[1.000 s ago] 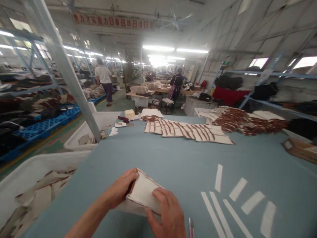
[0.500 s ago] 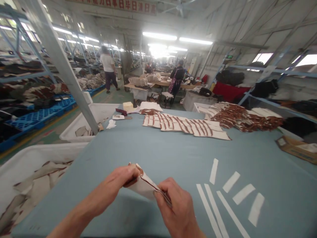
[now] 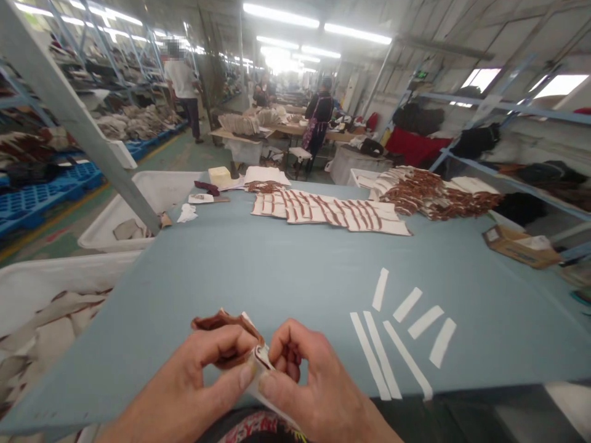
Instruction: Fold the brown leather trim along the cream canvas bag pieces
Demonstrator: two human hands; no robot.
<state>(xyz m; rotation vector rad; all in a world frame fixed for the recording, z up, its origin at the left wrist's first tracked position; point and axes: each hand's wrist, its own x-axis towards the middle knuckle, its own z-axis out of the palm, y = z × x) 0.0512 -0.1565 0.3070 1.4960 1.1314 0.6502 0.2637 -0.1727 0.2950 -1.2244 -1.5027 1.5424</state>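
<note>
A folded cream-and-brown fabric piece (image 3: 221, 320) is held low over the near edge of the table, close to my body. My left hand (image 3: 207, 369) is closed on it, thumb on top, and its brown side juts out beyond these fingers. Opposite, my right hand (image 3: 309, 375) pinches the folded edge between thumb and fingers, with the fingertips of both hands almost touching. Part of the piece is hidden behind the hands. To the right, several white strips (image 3: 409, 351), some long and some short, lie spread on the blue-green table (image 3: 221, 264).
A row of overlapping cream-and-brown pieces (image 3: 327, 212) lies across the table's far side, near a larger heap (image 3: 425, 191). White bins (image 3: 111, 264) with fabric pieces stand at left. A cardboard box (image 3: 521, 246) sits at right. Two people (image 3: 318, 117) stand further back.
Both hands have come closer together and nearer my body with the fabric piece. Its brown side now shows more. The view has tilted down and shifted.
</note>
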